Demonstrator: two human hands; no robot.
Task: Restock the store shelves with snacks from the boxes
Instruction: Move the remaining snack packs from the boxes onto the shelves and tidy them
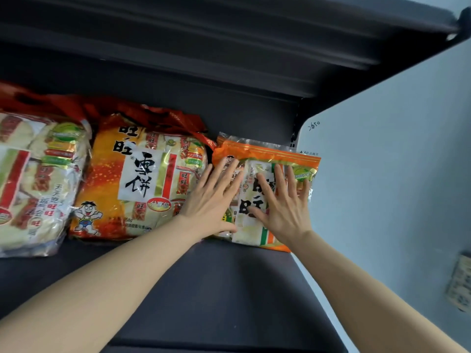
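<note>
An orange-topped snack bag lies flat at the right end of the dark shelf. My left hand presses on the bag's left side with straight, spread fingers. On its middle, my right hand lies flat with the fingers spread too. To the left lies a bigger orange and red rice-cracker bag, and its right edge touches my left hand. A pale bag of crackers sits at the far left, cut off by the frame edge.
A red bag lies behind the two left bags. The shelf's grey side panel stands right of the orange-topped bag. Another dark shelf hangs overhead. A label sticks on the panel's lower right.
</note>
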